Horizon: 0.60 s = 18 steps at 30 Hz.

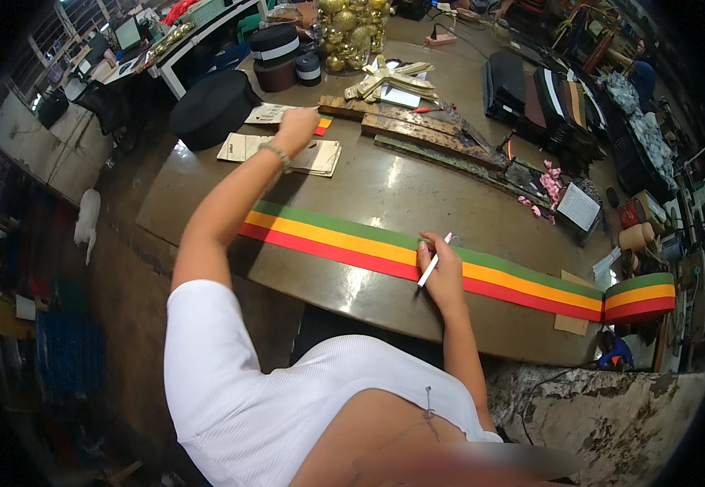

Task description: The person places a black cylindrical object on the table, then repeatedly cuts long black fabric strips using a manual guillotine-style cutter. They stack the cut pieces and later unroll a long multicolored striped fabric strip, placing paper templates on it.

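A long elastic-like band striped green, yellow and red (332, 243) lies across the table, running from beneath my left forearm to a roll (640, 297) at the right end. My right hand (443, 272) rests on the band's middle and grips a slim white pen (434, 261). Stretched out to the far left, my left hand (297, 131) is closed over pale card pieces (271, 114). A short striped piece (322, 126) shows just beside its fingers, but what they grip is hidden. Nearer me lies another stack of pale cards (320, 158), marked with dark lines.
A large black roll (216, 109) stands at the table's far left. Long worn wooden bars (426, 138) lie beyond the band, with yellowish strips (389, 84) behind them. Gold balls (352, 32) fill a clear container at the back. Stacked dark straps (543, 101) sit at the far right.
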Tool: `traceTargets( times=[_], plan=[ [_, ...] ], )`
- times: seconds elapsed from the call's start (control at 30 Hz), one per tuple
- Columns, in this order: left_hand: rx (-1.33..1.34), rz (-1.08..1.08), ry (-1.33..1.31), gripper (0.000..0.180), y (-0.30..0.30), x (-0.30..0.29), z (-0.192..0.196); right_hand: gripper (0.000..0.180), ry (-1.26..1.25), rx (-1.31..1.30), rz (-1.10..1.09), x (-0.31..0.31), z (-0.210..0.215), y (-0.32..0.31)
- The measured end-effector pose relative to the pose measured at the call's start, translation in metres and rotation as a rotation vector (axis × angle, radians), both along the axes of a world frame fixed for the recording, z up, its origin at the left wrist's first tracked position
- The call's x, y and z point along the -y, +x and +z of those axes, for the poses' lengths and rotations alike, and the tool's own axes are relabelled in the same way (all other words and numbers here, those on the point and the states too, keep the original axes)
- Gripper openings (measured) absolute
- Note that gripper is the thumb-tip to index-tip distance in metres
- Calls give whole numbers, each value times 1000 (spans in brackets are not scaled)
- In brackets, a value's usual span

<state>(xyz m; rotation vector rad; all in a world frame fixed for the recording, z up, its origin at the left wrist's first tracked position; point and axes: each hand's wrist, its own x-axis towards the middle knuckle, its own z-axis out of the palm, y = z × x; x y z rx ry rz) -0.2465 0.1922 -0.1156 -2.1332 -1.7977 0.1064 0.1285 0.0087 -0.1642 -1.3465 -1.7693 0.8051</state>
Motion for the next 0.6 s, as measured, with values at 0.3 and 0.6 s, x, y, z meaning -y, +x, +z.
traceTargets(
  times=[0.3,0.6],
  plan=[
    [174,-324,563,8,84,129,64,56,-291,-620,146,2,12,-15],
    [685,-966,62,43,220,205,26,27,-432,-1083,-17,29,33,41]
  ],
)
